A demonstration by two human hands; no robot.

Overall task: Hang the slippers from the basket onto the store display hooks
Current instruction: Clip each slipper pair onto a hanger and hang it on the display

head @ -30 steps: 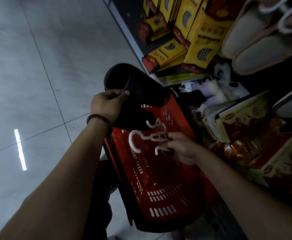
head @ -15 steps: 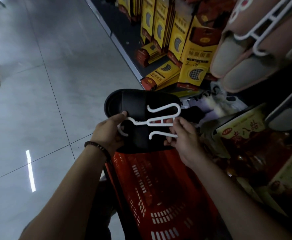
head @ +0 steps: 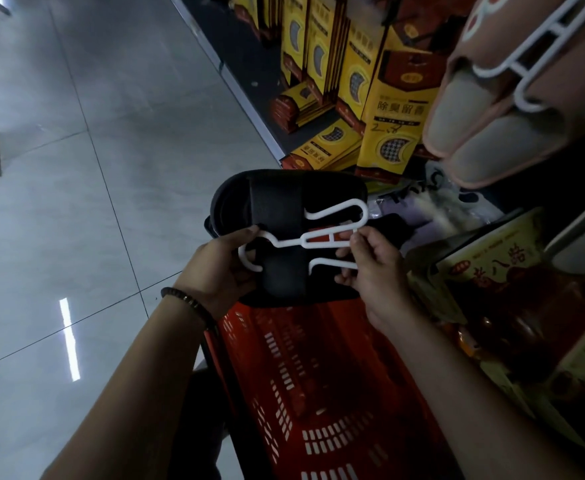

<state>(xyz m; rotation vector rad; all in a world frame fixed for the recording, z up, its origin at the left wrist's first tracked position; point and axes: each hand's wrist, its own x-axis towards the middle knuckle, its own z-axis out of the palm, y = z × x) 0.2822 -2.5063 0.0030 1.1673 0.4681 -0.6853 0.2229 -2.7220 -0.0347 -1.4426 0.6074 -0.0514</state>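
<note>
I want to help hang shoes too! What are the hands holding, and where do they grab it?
Left hand holds the black slippers by their side edge; right hand pinches the white hanger at its arm end.

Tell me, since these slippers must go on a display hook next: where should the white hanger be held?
Hold the white hanger by its flat central bar, coming from the right end as the right hand does. That leaves the curved hook by the left hand free, likely easing hanging of the black slippers.
</note>
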